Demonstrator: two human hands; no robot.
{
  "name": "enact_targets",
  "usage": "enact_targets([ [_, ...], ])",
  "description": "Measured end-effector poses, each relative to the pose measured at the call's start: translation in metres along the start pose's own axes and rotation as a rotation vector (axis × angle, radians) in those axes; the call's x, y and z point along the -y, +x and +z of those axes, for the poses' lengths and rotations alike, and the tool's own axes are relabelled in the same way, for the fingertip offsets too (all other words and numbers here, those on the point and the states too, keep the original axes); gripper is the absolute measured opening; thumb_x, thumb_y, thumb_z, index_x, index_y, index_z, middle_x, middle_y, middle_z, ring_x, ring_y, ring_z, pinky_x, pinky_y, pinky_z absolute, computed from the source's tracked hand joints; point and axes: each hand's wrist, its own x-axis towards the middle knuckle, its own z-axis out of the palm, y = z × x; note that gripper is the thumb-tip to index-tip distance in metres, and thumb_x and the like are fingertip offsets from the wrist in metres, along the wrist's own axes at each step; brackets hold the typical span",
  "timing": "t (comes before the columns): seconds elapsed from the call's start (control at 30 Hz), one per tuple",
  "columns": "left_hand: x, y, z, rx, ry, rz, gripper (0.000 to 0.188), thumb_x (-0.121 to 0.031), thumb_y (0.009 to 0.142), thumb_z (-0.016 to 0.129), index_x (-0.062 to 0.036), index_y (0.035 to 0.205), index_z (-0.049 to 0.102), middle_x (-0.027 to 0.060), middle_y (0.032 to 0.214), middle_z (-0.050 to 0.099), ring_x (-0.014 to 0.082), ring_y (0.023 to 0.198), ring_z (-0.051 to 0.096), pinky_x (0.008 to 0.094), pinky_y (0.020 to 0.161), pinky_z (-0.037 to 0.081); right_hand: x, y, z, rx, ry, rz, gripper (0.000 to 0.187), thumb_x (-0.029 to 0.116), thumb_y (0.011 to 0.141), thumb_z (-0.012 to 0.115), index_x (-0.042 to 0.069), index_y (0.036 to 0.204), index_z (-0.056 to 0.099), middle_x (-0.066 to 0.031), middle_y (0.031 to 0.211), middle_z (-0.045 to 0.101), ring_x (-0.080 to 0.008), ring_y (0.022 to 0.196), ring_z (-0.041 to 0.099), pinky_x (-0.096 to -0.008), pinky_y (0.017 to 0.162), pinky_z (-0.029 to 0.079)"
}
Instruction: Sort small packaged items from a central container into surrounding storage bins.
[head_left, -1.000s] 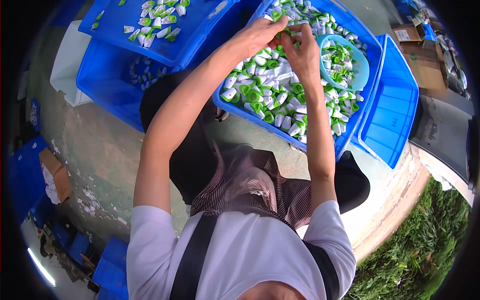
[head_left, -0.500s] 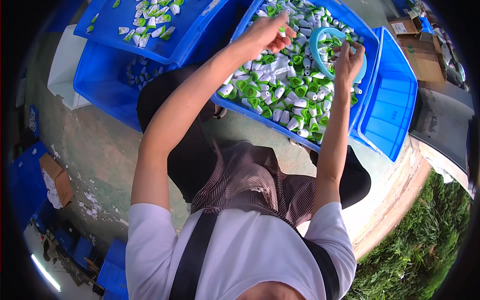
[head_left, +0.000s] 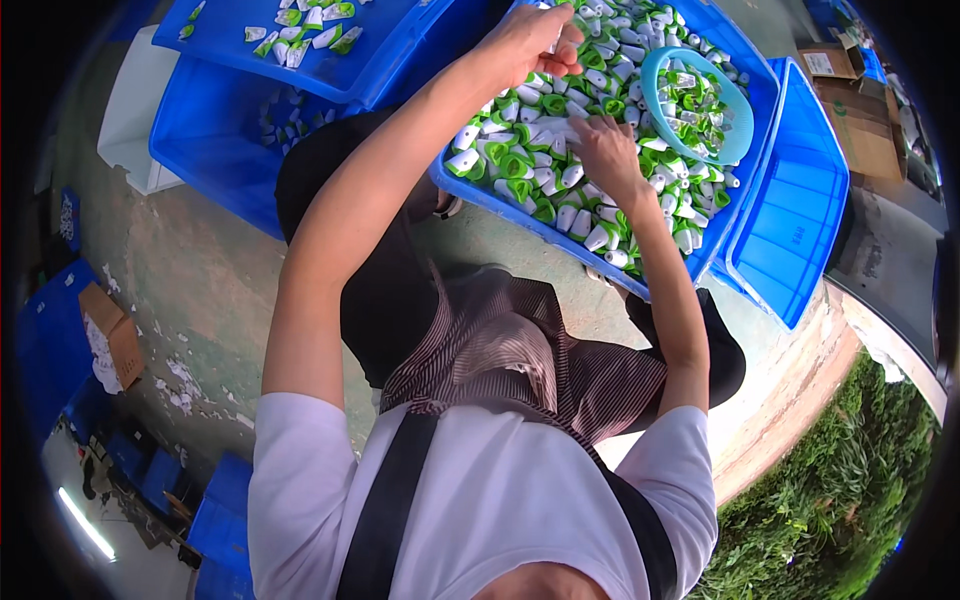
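Half a second after touching the turquoise bowl [head_left: 740,120], the right hand [head_left: 607,155] is clear of it and over the white-and-green pieces [head_left: 520,168]. One small pale piece [head_left: 555,42] sits in the left hand [head_left: 527,45], whose fingers curl around it. Blurred, the right hand points its fingers down at the heap, nearer the body than the left hand; whether it grips anything, I cannot tell. Loose pieces spread around and beneath both hands, filling the large blue bin [head_left: 742,48]. Just to the right of the right hand, the bowl rests on the heap, holding more pieces. Farther right stands a second blue bin [head_left: 795,200], with cardboard boxes [head_left: 855,115] beyond. Left of the left hand, a blue tray [head_left: 225,60] carries scattered pieces above another blue container [head_left: 205,150].
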Motion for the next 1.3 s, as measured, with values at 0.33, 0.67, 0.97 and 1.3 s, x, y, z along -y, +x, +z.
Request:
enact_targets([
  [0.33, 0.006, -0.012, 0.017, 0.068, 0.818, 0.050, 0.053, -0.053, 0.089, 0.054, -0.0002, 0.086, 0.060, 0.0079, 0.065, 0.057, 0.0121, 0.051, 0.048, 0.0271, 0.046, 0.037, -0.018, -0.003, -0.043, -0.173, 0.561, 0.229, 0.021, 0.013, 0.079, 0.069, 0.002, 0.097, 0.067, -0.0088, 0.074, 0.066, -0.0138, 0.065, 0.061, -0.0286, 0.062, 0.048],
  [0.67, 0.027, -0.011, 0.016, 0.419, 0.158, -0.033, 0.035, -0.034, 0.086, 0.066, 0.0000, 0.095, 0.066, 0.0105, 0.081, 0.067, 0.0082, 0.055, 0.048, 0.0219, 0.049, 0.036, -0.011, 0.021, -0.097, -0.249, 0.896, 0.250, 0.022, 0.018, 0.089, 0.061, 0.001, 0.103, 0.062, -0.0023, 0.085, 0.064, -0.0083, 0.075, 0.054, -0.0244, 0.066, 0.043],
  [0.97, 0.032, -0.003, 0.012, -0.024, 1.067, 0.298, 0.035, -0.038, 0.084, 0.060, -0.0054, 0.078, 0.071, 0.0177, 0.075, 0.067, 0.0341, 0.075, 0.066, 0.0423, 0.072, 0.052, 0.013, -0.027, -0.029, 0.241, 0.273, -0.096, 0.040, 0.031, 0.084, 0.063, 0.006, 0.115, 0.055, -0.0168, 0.109, 0.058, -0.0372, 0.098, 0.058, -0.0443, 0.082, 0.048],
  [1.3, 0.059, -0.013, 0.024, 0.442, 1.420, 0.257, 0.044, -0.038, 0.082, 0.063, 0.0035, 0.068, 0.066, 0.0172, 0.061, 0.063, 0.0321, 0.065, 0.065, 0.0419, 0.065, 0.052, -0.018, -0.071, -0.073, 0.299, 0.391, 0.114, 0.039, 0.005, 0.061, 0.072, 0.003, 0.097, 0.057, -0.0137, 0.095, 0.063, -0.0369, 0.088, 0.061, -0.0419, 0.074, 0.048],
])
